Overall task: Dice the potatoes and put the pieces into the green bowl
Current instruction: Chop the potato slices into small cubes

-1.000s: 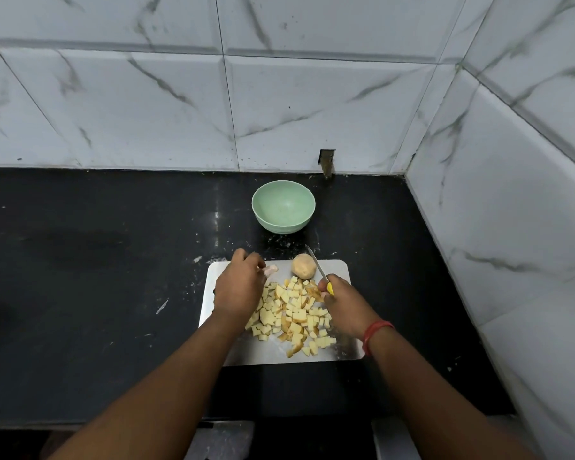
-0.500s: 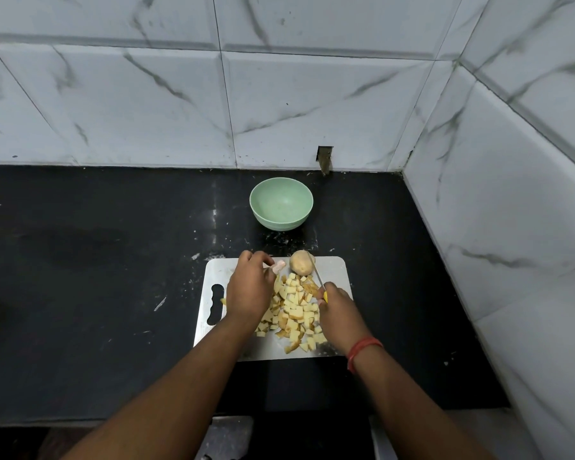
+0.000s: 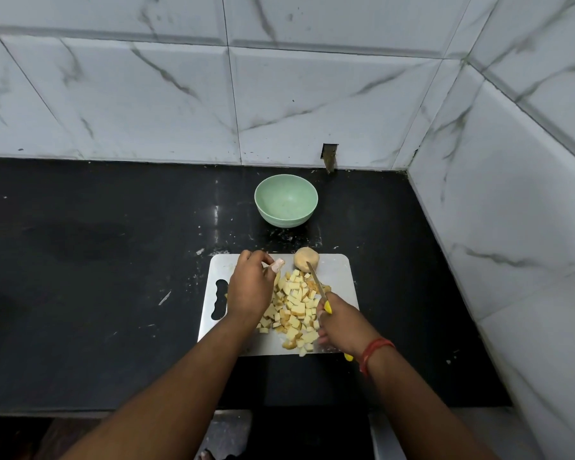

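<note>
While right hand (image 3: 341, 323) grips knife (image 3: 316, 283), left hand (image 3: 250, 287), fingers curled, rests on dice (image 3: 296, 305). Whether it holds any, unclear. Bowl (image 3: 286, 200) sits beyond board (image 3: 337, 277).

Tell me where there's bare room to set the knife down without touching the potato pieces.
Free: the counter left of the cutting board, and the strip between the board and the right wall. Tighter: the gap between the green bowl and the board. Crowded: the board's middle, under the diced potato, both hands and the whole potato.
</note>
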### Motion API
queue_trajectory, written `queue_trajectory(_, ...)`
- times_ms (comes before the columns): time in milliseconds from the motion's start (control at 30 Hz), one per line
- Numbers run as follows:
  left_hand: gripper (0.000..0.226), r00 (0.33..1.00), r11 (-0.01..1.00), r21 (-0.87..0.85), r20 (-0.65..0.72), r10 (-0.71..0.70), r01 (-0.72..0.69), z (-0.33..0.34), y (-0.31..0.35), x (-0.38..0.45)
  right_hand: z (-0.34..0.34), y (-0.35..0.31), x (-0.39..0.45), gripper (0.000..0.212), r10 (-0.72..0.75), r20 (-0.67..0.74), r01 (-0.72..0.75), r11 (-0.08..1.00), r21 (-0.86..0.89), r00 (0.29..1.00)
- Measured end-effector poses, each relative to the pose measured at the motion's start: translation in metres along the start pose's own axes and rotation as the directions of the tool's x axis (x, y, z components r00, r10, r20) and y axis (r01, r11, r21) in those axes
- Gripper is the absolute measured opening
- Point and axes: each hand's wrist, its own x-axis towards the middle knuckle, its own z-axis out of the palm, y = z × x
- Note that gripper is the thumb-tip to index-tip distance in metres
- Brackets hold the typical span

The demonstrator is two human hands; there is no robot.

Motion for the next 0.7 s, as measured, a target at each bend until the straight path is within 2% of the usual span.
queue_trajectory(133, 0.021, 1.000, 1.000, 0.006, 0.010, 0.005, -0.005, -0.003, 0.001, -0.001, -0.001, -0.003, -0.003, 0.022, -0.054, -0.093, 0.055, 0.998, 0.014, 0.994)
queue_trajectory(200, 0.020, 1.000, 1.000, 0.014, 0.011, 0.009, -0.009, -0.006, 0.002, -0.001, -0.003, -0.001, -0.008, 0.021, -0.057, -0.079, 0.059, 0.998, 0.025, 0.995)
queue_trajectory(300, 0.020, 1.000, 1.000, 0.028, 0.007, 0.000, 0.000, -0.009, 0.002, -0.002, 0.000, -0.003, -0.020, 0.011, 0.008, 0.137, -0.034, 0.982, 0.188, 0.990)
queue_trajectory(367, 0.022, 1.000, 0.999, 0.032, 0.002, 0.000, 0.000, -0.010, 0.001, -0.004, 0.005, -0.005, -0.027, 0.007, -0.003, 0.221, -0.045, 0.976, 0.212, 0.975)
queue_trajectory(467, 0.024, 1.000, 0.999, 0.032, 0.008, 0.003, -0.003, -0.010, 0.001, -0.006, 0.014, -0.008, -0.026, 0.007, -0.065, 0.198, 0.019, 0.973, 0.229, 0.978)
queue_trajectory(567, 0.023, 1.000, 0.998, 0.055, 0.015, 0.006, -0.007, -0.013, 0.003, -0.009, 0.018, -0.010, -0.025, 0.008, -0.098, 0.196, 0.027, 0.942, 0.335, 0.976)
queue_trajectory(700, 0.022, 1.000, 0.999, 0.035, 0.009, -0.018, 0.017, -0.015, 0.003, -0.010, 0.013, -0.005, -0.024, 0.011, -0.055, 0.098, 0.012, 0.918, 0.397, 0.994)
